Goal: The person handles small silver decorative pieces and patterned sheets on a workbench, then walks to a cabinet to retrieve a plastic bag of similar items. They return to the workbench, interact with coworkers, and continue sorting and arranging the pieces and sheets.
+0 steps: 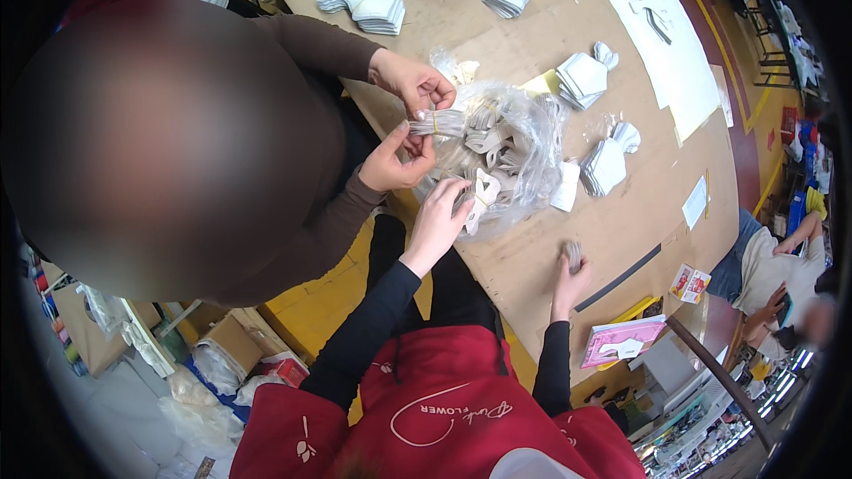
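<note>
- Grey-white stack of thin flat pieces [574, 256], right of centre in the frame: the right hand [572, 284] has it over the bench, fingers clamped on its sides.
- Over to the left hand [441, 217], mid-frame! Its fingers are curled at a white cut-out bundle with a yellow band [482, 197], by the near edge of a crumpled clear plastic bag [540, 179]; whether they close on it, I cannot tell.
- Good handling here, I'd judge, means a light pinch, edges kept flush, and that bundle drawn out by its banded middle so nothing snags on the plastic.
- Close company too: a co-worker's upper hand [415, 82] and lower hand [399, 161] grip a banded bundle of pale strips [451, 122], so the reach should stay low and clear of them.
- Now the surface: a brown, board-like bench [524, 279], with white bottle-shaped stacks [603, 167] across the top and right, a large white paper sheet [679, 93] upper right, a dark flat strip [619, 278] lower right.
- And the room: yellow floor [315, 303] below the bench, brown cardboard boxes [238, 348] lower left, a person in a pale shirt [765, 268] far right.
</note>
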Demonstrator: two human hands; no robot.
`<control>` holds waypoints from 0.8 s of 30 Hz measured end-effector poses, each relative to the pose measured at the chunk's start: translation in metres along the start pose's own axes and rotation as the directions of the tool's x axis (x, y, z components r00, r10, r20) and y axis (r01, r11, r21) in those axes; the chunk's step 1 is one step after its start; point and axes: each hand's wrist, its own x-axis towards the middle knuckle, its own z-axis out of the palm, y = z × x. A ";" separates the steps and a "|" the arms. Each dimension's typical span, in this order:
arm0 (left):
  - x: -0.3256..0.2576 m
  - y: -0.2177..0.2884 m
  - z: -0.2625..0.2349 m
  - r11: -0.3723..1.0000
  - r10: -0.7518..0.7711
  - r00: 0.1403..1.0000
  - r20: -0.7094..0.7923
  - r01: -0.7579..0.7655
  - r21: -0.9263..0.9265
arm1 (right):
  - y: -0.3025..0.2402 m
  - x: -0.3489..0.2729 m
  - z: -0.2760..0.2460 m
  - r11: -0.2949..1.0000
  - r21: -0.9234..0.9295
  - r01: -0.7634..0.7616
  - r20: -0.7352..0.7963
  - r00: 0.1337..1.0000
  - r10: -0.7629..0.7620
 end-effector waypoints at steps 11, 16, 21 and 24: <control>0.058 0.034 0.023 0.984 0.143 0.965 -0.218 -0.116 0.133 | -0.215 0.050 0.118 0.537 0.318 0.781 0.274 0.467 -0.841; 0.057 0.046 -0.047 0.782 0.368 0.852 -0.374 -0.066 0.620 | -0.250 0.069 0.178 0.536 -0.167 0.828 0.384 0.555 -0.738; 0.108 0.032 -0.074 0.612 0.415 0.886 -0.205 -0.106 0.784 | -0.250 0.064 0.123 0.730 0.295 0.616 0.309 0.662 -0.683; 0.126 0.028 -0.082 0.644 0.354 0.905 -0.233 -0.055 0.763 | -0.192 0.054 0.049 0.693 0.560 0.455 0.248 0.706 -0.664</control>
